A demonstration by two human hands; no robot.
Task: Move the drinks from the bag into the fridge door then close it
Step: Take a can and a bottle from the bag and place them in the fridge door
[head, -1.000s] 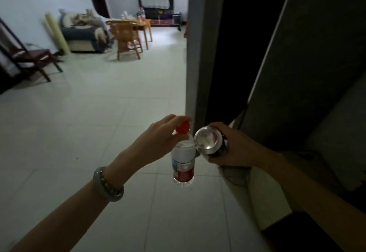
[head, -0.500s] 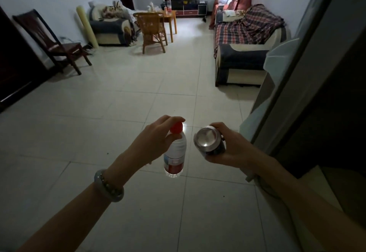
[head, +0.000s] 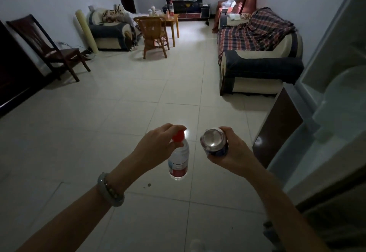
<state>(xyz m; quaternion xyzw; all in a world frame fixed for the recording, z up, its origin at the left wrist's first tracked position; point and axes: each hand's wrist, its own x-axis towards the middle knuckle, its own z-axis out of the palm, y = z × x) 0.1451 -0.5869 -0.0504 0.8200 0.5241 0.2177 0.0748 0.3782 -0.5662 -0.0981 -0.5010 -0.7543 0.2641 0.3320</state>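
Since the earlier frame my view has swung to the open fridge door [head: 309, 148]; left hand [head: 156, 148] grips the bottle [head: 178, 160], right hand [head: 233, 152] the can [head: 214, 143], both awaiting shelving.

From my remote seat, the view swings left: the dark fridge edge that filled centre frame a second ago now sits at 3 o'clock, the plaid sofa [head: 255, 32] emerges at 1 o'clock, and the water bottle [head: 178, 158] and can [head: 214, 143] drift slightly apart.
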